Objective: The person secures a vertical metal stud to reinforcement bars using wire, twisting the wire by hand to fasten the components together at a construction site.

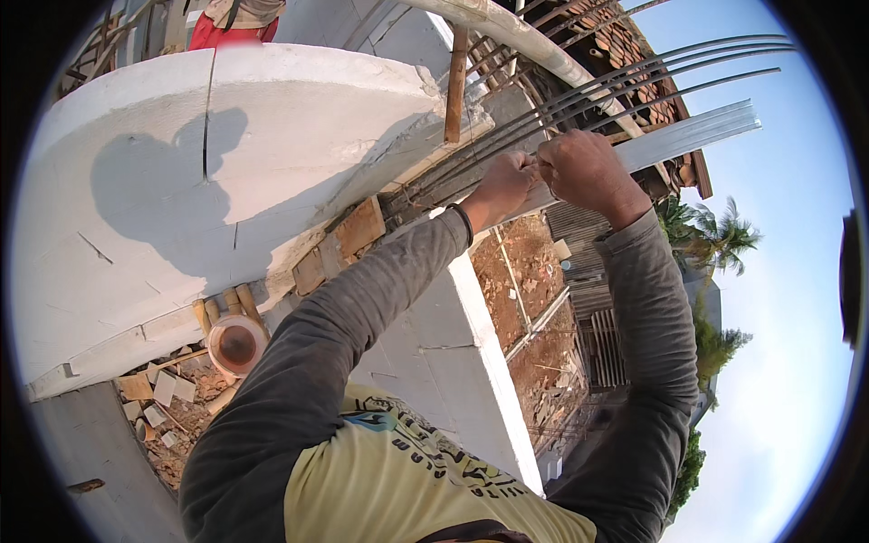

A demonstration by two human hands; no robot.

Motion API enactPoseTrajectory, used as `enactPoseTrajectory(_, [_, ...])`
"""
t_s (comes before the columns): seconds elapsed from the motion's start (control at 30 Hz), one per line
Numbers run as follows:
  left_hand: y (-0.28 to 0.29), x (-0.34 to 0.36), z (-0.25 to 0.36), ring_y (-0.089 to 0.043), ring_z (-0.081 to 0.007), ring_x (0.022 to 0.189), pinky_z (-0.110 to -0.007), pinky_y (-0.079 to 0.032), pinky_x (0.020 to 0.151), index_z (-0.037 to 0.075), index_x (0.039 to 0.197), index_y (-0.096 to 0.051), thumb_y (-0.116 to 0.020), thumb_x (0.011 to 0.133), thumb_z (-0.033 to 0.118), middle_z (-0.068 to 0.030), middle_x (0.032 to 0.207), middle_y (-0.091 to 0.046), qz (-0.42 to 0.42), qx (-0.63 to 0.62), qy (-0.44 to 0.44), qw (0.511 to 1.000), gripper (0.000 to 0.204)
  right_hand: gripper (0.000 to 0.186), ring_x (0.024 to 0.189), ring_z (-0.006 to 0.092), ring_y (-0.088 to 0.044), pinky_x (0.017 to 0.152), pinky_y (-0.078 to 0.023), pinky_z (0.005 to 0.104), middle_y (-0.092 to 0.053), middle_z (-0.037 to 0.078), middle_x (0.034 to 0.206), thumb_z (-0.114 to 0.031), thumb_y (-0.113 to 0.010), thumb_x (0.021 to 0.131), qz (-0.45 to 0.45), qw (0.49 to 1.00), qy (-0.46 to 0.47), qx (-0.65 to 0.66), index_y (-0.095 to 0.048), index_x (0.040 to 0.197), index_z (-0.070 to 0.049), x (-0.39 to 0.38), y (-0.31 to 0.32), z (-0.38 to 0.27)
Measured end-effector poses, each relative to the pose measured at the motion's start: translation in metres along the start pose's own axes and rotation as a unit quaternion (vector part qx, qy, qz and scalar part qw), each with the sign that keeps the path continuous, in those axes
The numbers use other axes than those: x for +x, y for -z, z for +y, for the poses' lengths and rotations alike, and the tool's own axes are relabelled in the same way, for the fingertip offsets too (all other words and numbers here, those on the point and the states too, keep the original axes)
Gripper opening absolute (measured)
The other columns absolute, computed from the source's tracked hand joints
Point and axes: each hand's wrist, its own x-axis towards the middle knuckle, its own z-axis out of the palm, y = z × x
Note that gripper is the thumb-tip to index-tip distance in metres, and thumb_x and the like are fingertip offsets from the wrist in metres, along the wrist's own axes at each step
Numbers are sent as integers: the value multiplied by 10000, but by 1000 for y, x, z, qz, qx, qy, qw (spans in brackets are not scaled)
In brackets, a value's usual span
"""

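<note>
Both bare hands meet at upper centre, ahead of the chest. Left hand (507, 184): fingers curled in toward the right hand (584, 172), which is bent fist-like, knuckles up. Fingertips hidden on both; can't tell if they're clamped on anything.

Nearest piece: long, straight, silvery sheet-metal strip (692, 136). Smooth, bright finish, lengthwise crease. Sits right at/under the hands, far end out past the right hand toward upper right. Contact with the fingers not clear.

Alongside: several thin, dark, round steel bars (715, 82), roughly parallel, fanning slightly at the tips. Off-white round pole (520, 34) crosses above at an angle, near a narrow brown wooden batten (456, 86).

Left: large matte white block wall (299, 100), chipped edge, dark slot-like gaps, shadow cast across it. Second white block wall (489, 353) below the hands, crisp corner, visible joints.

Lower left: round, pale pinkish bucket (261, 348), brown inside, near angular broken offcuts (172, 389). Beyond the second wall: rough reddish-brown earth (525, 262), ribbed grey sheeting (577, 224).

Arms: wrinkled charcoal fabric sleeves (647, 308); thin black band (463, 223) at left wrist.
</note>
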Motion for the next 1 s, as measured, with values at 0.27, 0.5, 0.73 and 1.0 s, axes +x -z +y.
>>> enactPoseTrajectory(0.27, [-2,-10,12,-505,-67,691,-254,-425,627,2,974,-679,-644,938,177,9,781,-620,44,-30,11,999,182,98,837,365,-642,744,-506,448,-658,180,785,-130,-660,721,-98,993,-65,-13,-688,708,-37,27,2,14])
enactPoseTrajectory(0.5, [1,-1,-10,-603,-72,783,-225,-487,715,-31,979,-682,-631,922,65,-52,910,-689,21,-123,-43,991,122,144,660,366,-630,603,-474,446,-609,211,671,-132,-695,701,-133,986,-89,41,-658,670,4,35,-20,34])
enactPoseTrajectory(0.73, [9,-7,-2,-655,-134,931,-241,-523,832,-42,1067,-597,-631,886,-37,-119,1016,-695,-31,-220,-47,974,184,171,572,360,-594,562,-446,435,-599,246,656,-140,-693,683,-229,961,-116,101,-666,703,27,44,-19,44])
enactPoseTrajectory(1.0, [22,4,-11,-683,-156,935,-247,-546,846,-49,1052,-575,-656,882,-20,-134,1011,-698,-79,-168,-135,973,191,182,785,307,-661,700,-505,377,-669,191,813,-162,-740,722,-244,956,-96,128,-717,830,-17,43,-13,47])
